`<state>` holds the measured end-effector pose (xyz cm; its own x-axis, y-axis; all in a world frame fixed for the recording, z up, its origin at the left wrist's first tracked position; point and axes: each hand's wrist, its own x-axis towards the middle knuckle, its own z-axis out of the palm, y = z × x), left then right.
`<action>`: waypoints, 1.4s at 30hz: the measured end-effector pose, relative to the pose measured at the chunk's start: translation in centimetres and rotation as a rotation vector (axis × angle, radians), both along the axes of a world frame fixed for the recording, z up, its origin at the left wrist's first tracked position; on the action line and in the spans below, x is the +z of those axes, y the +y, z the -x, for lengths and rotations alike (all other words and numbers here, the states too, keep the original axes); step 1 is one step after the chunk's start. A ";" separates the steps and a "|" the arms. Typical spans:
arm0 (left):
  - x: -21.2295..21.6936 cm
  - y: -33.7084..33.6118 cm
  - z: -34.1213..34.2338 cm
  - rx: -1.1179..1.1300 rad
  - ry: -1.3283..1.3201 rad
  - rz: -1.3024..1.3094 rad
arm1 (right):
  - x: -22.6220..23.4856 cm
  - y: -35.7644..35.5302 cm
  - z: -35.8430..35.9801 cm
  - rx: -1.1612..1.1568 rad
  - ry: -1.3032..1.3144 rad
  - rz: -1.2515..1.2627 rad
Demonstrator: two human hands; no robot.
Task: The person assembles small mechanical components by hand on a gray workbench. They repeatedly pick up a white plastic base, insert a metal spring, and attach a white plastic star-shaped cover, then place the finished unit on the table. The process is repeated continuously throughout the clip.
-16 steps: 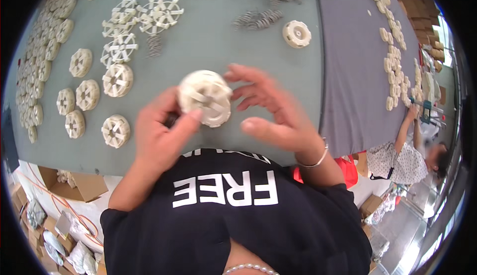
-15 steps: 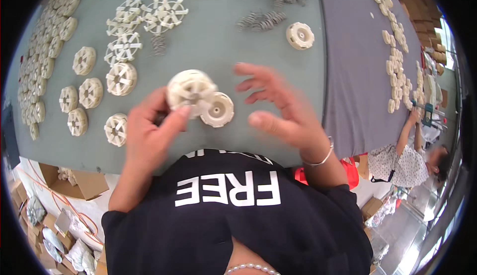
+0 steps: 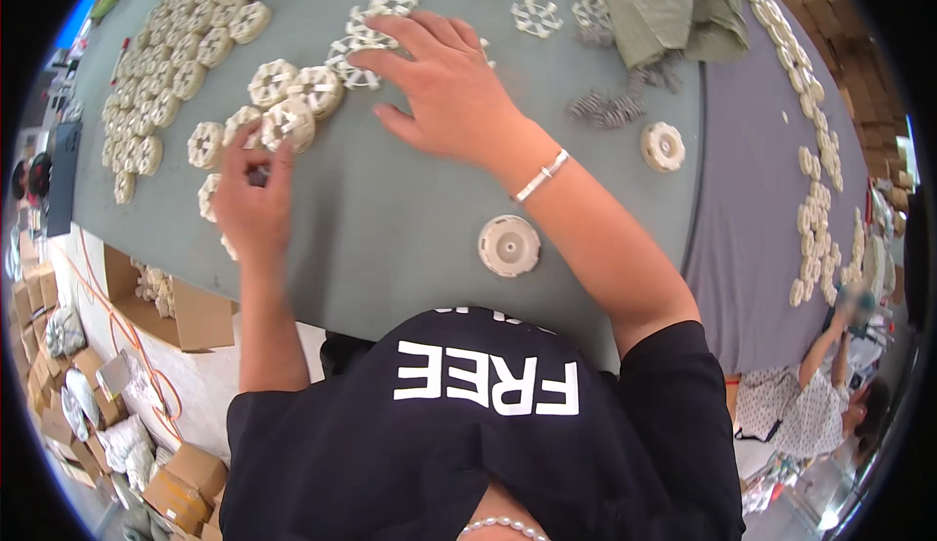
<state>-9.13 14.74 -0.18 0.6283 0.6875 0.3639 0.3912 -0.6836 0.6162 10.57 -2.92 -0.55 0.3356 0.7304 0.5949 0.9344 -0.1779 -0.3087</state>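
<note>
My left hand [image 3: 252, 194] grips a cream round plastic wheel [image 3: 290, 125] by its edge, thumb and fingers closed, close to other finished-looking wheels [image 3: 271, 83] on the left of the table. Fingers apart, my right hand [image 3: 444, 82] reaches over a cluster of white spoked rings [image 3: 353, 61]; its fingertips are at the rings, and I see nothing gripped in it. A cream round housing [image 3: 509, 246] with a small centre hole lies face up in front of me. A second such housing [image 3: 663, 146] rests further right.
Many cream wheels [image 3: 185, 48] cover the far left of the grey-green table [image 3: 410, 219]. Metal coil springs [image 3: 607, 109] lie beside a green cloth [image 3: 644, 9]. More cream parts [image 3: 808, 228] line the purple-grey cover at right, where another person [image 3: 805, 399] works. An open carton [image 3: 200, 312] stands below left.
My left hand has carried the wheel left and away from me, to the other wheels. My right hand has swung far across to the spoked rings. The view has shifted.
</note>
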 end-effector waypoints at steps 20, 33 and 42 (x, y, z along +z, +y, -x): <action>0.5 7.8 -4.0 -0.447 -0.167 -0.359 | 3.4 -11.0 -2.7 -0.186 0.269 0.047; 2.1 -7.4 -4.3 -0.590 0.149 1.437 | 3.9 -21.2 7.7 -0.292 0.428 0.117; 1.6 -16.0 -1.2 -0.865 -0.002 1.659 | 3.0 -18.6 10.3 -0.081 0.697 -0.170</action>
<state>-7.90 -1.22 1.45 0.9517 -0.1714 -0.2546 0.3068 0.5521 0.7753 0.26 -21.50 2.43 0.7277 0.6036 0.3258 0.4961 -0.1351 -0.8577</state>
